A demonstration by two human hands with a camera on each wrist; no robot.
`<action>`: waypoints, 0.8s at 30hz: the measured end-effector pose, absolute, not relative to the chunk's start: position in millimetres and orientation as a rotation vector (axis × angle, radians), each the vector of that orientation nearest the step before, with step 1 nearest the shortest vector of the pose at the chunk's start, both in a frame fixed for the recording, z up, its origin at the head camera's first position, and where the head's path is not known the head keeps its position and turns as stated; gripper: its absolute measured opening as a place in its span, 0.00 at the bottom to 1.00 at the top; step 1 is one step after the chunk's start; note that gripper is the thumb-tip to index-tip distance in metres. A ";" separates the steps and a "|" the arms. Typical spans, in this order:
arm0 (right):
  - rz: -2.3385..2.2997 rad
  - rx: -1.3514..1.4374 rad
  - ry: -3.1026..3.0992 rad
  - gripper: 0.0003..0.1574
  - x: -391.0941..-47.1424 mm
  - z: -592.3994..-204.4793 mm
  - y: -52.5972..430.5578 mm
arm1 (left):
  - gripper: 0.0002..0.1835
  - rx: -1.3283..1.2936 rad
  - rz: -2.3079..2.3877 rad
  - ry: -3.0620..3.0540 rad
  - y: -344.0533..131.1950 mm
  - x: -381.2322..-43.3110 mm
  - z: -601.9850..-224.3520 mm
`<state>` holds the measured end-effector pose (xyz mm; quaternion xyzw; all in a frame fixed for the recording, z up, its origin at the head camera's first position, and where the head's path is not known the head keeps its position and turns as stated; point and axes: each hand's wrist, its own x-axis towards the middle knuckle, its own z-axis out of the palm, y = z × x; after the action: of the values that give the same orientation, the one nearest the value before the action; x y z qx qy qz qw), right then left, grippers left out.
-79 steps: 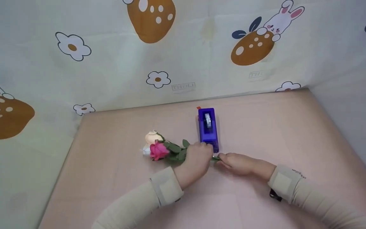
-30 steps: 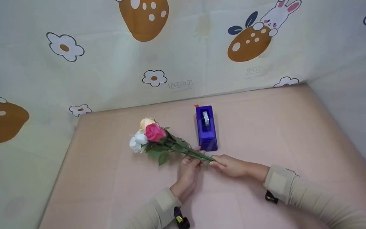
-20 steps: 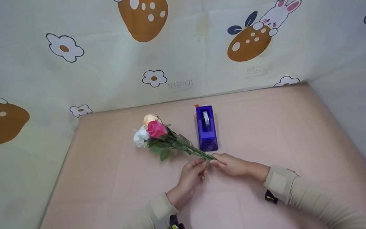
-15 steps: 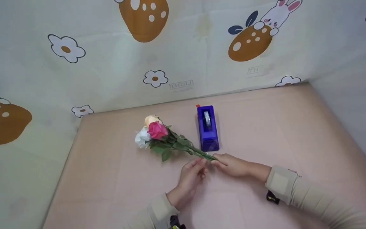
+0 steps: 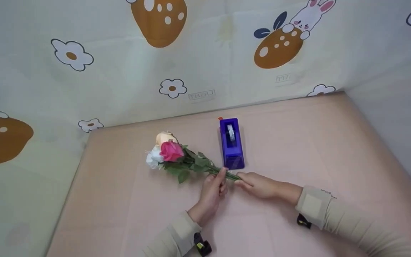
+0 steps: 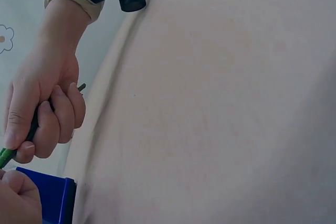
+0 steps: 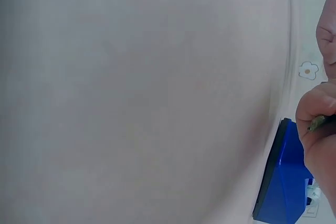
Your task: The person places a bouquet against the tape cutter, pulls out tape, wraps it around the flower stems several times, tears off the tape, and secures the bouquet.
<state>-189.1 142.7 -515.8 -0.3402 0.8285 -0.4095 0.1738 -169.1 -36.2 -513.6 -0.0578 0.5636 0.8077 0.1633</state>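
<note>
A bunch of roses, with a pink rose [image 5: 172, 150], a white rose [image 5: 153, 158] and a cream rose [image 5: 166, 138], points to the left in the head view. My right hand [image 5: 259, 185] grips the lower ends of its green stems [image 5: 232, 176]; in the right wrist view a stem end pokes out of that hand [image 7: 317, 145]. My left hand [image 5: 212, 191] pinches the stems just left of it, thumb on top and the other fingers curled beneath. Beyond the hands stands a blue tape dispenser [image 5: 233, 156], a clear tape roll [image 5: 231, 134] in it.
A pale pink cloth [image 5: 298, 142] covers the table. Behind it rises a wall covering [image 5: 205, 57] printed with rabbits and flowers. Black wrist cameras [image 5: 202, 245] hang below both cuffs.
My left hand first wraps the stems from above, then works beneath them near my right hand. Since half a second ago it has slid left along the stems, and the blooms have dipped slightly left.
</note>
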 end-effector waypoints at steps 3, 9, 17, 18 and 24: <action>-1.179 -0.969 2.372 0.17 -190.1 -515.4 146.1 | 0.10 -0.060 2.297 1.619 -37.1 -171.7 -516.9; -1.292 -0.966 2.272 0.22 -194.7 -513.4 152.3 | 0.07 0.164 2.227 1.695 -40.4 -178.7 -520.0; -1.480 -0.669 1.999 0.40 -203.7 -507.0 147.6 | 0.05 0.314 2.044 1.820 -46.6 -188.0 -520.3; -1.504 -0.620 1.971 0.40 -204.1 -506.1 146.5 | 0.06 0.339 2.021 1.842 -47.1 -189.0 -519.2; -1.743 -0.357 1.815 0.26 -204.9 -507.1 140.6 | 0.08 0.407 1.935 1.935 -49.1 -187.6 -500.7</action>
<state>-204.9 140.6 -507.1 -0.1341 0.6822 -0.6552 0.2954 -187.6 -49.1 -500.7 0.1446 0.6872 0.6872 0.1863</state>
